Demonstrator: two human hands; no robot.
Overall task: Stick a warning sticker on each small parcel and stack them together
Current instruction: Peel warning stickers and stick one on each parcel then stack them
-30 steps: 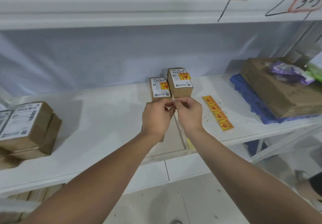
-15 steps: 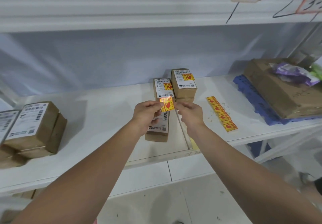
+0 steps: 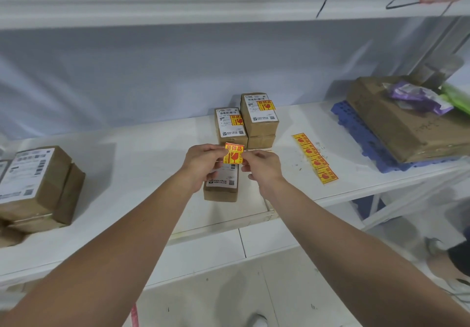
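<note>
Over the near small parcel (image 3: 221, 187) on the shelf (image 3: 142, 163), left grip (image 3: 201, 165) and right grip (image 3: 263, 167) both pinch one warning sticker (image 3: 234, 154); the sticker strip (image 3: 314, 158) lies at three o'clock.

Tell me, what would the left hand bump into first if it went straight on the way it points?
Probably the lone stickered parcel behind it. The left hand, pinching the sticker, might pass over it, since depth is unclear.

A single head-worn camera looks forward and down, close over the white shelf (image 3: 152, 153).
</note>
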